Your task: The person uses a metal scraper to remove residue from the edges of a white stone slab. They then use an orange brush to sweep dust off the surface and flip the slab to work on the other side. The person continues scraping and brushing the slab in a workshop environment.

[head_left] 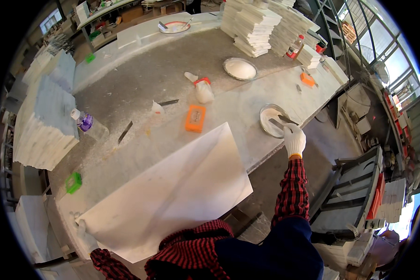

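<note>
A large pale marble slab with faint grey veins lies tilted across the near side of the worktable. At its left corner, my white-gloved left hand is closed around the edge. My right hand, also gloved in white, grips a putty knife over a round metal dish holding white paste or powder. A second dark blade shows in the dish; whether it is a separate tool I cannot tell. Beyond the slab sits an orange box.
Marble slabs are stacked at left and far right. A purple-labelled bottle, a green box, a white bag and a dish of white powder stand on the worktable. A rack is off its right edge.
</note>
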Motion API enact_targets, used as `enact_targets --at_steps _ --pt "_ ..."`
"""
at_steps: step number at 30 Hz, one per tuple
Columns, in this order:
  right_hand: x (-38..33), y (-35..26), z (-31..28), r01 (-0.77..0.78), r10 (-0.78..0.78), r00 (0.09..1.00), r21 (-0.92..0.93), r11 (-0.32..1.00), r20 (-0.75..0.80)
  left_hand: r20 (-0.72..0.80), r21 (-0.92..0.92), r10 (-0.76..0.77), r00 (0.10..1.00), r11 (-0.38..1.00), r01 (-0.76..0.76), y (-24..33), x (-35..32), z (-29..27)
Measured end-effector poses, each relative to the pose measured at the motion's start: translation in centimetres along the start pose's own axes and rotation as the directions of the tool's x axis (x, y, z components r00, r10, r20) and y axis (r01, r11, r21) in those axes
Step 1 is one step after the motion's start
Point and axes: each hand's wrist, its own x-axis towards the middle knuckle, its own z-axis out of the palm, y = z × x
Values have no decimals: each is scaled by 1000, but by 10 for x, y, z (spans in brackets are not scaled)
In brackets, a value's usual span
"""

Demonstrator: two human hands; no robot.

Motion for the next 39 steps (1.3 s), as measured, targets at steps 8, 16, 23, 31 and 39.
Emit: enact_targets --at_steps 8,16,23,31,39 --pt "13 11 10 -74 77 978 -22 997 195 -42 -57 -69 997 996 67 10 -6 13" --pt "2 -10 -23 -388 182 894 504 772 410 -75 -27 -88 993 996 86 4 -10 9" --pt "-10 -92 -41 -344 -21 880 668 660 474 -36 -34 -44 998 999 43 7 0 10" --pt "-39 -267 -23 -355 -304 729 719 598 613 -52 -133 -177 983 977 169 24 -4 20" --pt "-170 -413 29 -16 -779 266 810 586 568 111 -219 -187 976 953 208 33 -1 8"
